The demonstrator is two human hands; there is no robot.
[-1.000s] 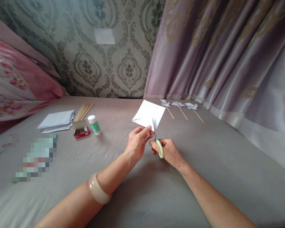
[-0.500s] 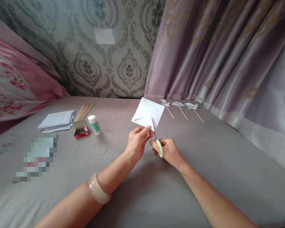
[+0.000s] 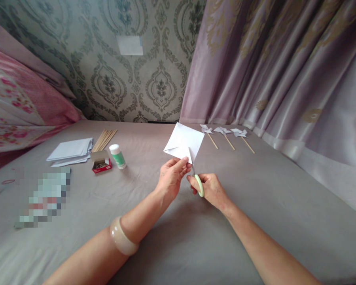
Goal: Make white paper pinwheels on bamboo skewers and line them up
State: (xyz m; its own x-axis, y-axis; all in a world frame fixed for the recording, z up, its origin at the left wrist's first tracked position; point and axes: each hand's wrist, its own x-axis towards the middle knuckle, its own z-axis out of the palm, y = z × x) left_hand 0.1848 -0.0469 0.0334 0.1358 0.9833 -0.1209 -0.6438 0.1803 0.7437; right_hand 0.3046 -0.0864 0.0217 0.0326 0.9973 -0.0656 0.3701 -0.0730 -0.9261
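Observation:
Between its thumb and fingers, my left hand (image 3: pixel 172 176) pinches the near corner of a square white sheet of paper (image 3: pixel 186 136), held up off the grey cloth. A slit runs inward from the paper's left corner. My right hand (image 3: pixel 210 188) grips scissors (image 3: pixel 199 185) by their pale green handles. The scissor blades point away from me and lie at the paper's near corner, close to my left fingertips. How far the blades are apart I cannot tell.
Several wooden sticks (image 3: pixel 105 140), a stack of white paper (image 3: pixel 70 150), a small red box (image 3: pixel 101 164) of metal pieces and a glue stick (image 3: pixel 118 156) lie left. Three paper pinwheels on sticks (image 3: pixel 225 136) lie back right. A blurred packet (image 3: pixel 47 196) is at front left.

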